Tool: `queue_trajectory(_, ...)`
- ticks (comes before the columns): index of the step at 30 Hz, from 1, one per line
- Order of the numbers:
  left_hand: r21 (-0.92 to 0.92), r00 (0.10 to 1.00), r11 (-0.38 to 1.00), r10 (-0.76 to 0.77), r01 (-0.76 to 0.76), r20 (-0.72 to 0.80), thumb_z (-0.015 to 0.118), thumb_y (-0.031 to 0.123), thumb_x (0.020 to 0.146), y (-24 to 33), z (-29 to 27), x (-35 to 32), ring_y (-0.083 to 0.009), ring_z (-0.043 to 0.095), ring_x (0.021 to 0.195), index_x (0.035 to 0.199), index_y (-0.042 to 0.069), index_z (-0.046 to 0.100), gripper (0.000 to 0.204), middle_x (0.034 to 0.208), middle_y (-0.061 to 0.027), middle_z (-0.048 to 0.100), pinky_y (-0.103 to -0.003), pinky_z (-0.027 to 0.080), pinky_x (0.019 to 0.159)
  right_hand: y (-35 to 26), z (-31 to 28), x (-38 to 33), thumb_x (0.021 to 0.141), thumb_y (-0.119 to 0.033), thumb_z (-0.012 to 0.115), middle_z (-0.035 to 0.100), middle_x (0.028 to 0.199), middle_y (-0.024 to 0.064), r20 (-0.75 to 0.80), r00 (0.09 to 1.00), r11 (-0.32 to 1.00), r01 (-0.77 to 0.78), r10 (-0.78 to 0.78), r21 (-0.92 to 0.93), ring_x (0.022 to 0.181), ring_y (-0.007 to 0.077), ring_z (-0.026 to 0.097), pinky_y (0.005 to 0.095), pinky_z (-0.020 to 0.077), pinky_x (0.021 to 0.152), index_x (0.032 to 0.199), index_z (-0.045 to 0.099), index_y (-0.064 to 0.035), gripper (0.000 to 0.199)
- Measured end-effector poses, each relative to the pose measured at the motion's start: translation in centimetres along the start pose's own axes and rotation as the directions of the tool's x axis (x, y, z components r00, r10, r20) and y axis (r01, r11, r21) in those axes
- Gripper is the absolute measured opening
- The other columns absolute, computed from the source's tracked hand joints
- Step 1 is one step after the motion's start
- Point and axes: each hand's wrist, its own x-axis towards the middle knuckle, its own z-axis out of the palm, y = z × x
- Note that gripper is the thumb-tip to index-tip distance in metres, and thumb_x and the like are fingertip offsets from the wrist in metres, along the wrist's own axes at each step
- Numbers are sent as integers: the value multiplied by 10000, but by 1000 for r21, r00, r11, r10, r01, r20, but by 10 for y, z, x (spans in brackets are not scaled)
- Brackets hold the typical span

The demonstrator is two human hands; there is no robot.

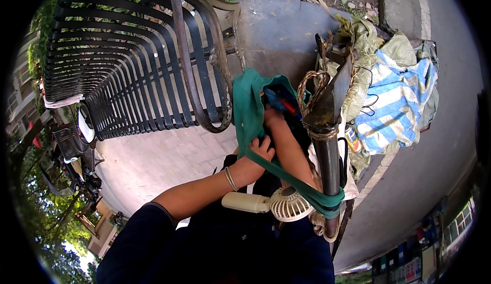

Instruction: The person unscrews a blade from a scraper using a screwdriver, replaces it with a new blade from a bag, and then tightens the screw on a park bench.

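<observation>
A green cloth bag (246,105) hangs open in front of me. Its strap is looped round a dark metal pole (327,161) on my right. My left hand (257,156), with thin bands at the wrist, has its fingers closed on the near edge of the bag. Inside the bag's mouth is my right hand (274,116), its fingers hidden by the cloth and contents. Something blue and red (286,105) shows beside that hand, too covered to name. A cream-coloured portable fan (290,203) sits against my front, just below both forearms.
A black slatted metal bench (138,64) with a curved armrest stands to the left. Brown rope (313,84) winds round the pole's top. Beyond lie a blue-and-white striped sheet (396,97) and pale sacking (364,38). A grey road (440,146) runs along the right.
</observation>
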Motion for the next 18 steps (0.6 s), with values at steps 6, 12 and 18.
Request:
queue_trajectory(6, 58, 1000, 998, 23, -22, -7, 617, 96, 742, 4, 6, -5, -372, 518, 946, 942, 17, 557, 223, 1250, -248, 480, -453, 469, 817, 9, 5, -1, 749, 60, 589, 663, 1004, 157, -72, 997, 1000, -7, 6, -25, 953, 303, 647, 353, 490, 827, 1035, 619, -50, 308)
queue_trajectory(12, -31, 1000, 999, 29, -29, 5, 609, 97, 751, 8, 15, -7, -368, 520, 959, 946, 16, 552, 219, 1270, -255, 469, -443, 469, 847, 20, -1, -5, 741, 44, 621, 663, 961, 153, -124, 992, 1000, -23, 20, -19, 911, 312, 649, 366, 497, 795, 979, 642, -46, 256)
queue_trajectory(18, -101, 998, 994, 27, -33, -56, 605, 96, 760, 3, 9, -1, -366, 516, 988, 965, 8, 546, 231, 1291, -253, 460, -446, 464, 876, 36, 2, -50, 732, 29, 653, 663, 918, 149, -72, 997, 999, -26, 28, 18, 869, 320, 652, 378, 504, 762, 923, 666, -43, 204)
